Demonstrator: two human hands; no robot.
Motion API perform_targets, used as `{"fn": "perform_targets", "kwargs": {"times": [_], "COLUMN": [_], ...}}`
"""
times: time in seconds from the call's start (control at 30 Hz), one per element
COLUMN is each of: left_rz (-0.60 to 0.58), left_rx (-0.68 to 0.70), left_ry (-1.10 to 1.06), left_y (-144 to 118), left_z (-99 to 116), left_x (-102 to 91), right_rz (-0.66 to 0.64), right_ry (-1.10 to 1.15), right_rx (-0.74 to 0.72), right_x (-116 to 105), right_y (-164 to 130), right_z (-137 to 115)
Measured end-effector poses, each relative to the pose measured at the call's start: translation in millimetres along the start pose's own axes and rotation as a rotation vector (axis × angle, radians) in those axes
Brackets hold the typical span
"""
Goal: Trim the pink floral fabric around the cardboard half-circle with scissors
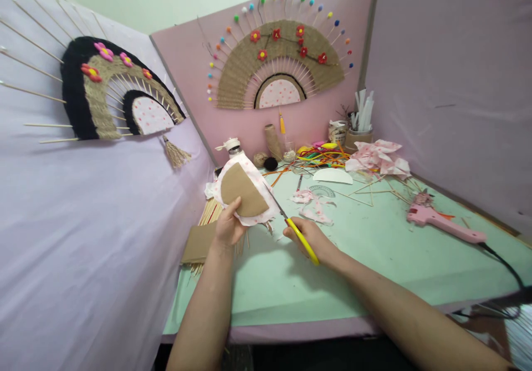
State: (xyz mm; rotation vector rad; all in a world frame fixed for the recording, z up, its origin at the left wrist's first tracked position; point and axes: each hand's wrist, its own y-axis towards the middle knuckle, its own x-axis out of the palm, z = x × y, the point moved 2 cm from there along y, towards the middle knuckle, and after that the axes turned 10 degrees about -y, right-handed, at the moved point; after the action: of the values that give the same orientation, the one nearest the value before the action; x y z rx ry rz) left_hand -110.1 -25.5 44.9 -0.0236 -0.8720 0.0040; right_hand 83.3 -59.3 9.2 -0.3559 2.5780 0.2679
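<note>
My left hand (226,227) holds up a brown cardboard half-disc (242,196) that lies on a piece of white fabric with pink dots (266,207). My right hand (310,238) grips yellow-handled scissors (301,238), and their blades reach up along the fabric's right edge. Both hands are over the near left part of the mint-green table (353,249).
Wooden skewers and a cardboard piece (199,240) lie under my left hand. A pink glue gun (444,224) with a black cord rests at right. Fabric scraps (311,204), twine spools (272,141), a cup of sticks (359,132) and coloured clutter sit at the back. Decorated fans (278,63) hang on pink panels.
</note>
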Motion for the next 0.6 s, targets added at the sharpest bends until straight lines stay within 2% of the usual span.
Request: {"fn": "perform_targets", "kwargs": {"times": [0.4, 0.6], "left_rz": [-0.014, -0.001], "left_rx": [0.004, 0.014], "left_ry": [0.009, 0.05], "left_y": [-0.9, -3.0], "left_z": [-0.6, -3.3], "left_x": [0.7, 2.4], "right_rz": [-0.037, -0.008], "right_ry": [-0.094, -0.111], "right_rx": [-0.052, -0.1], "right_x": [-1.4, -0.4], "right_y": [-2.2, -1.2], "right_z": [-2.3, 1.1]}}
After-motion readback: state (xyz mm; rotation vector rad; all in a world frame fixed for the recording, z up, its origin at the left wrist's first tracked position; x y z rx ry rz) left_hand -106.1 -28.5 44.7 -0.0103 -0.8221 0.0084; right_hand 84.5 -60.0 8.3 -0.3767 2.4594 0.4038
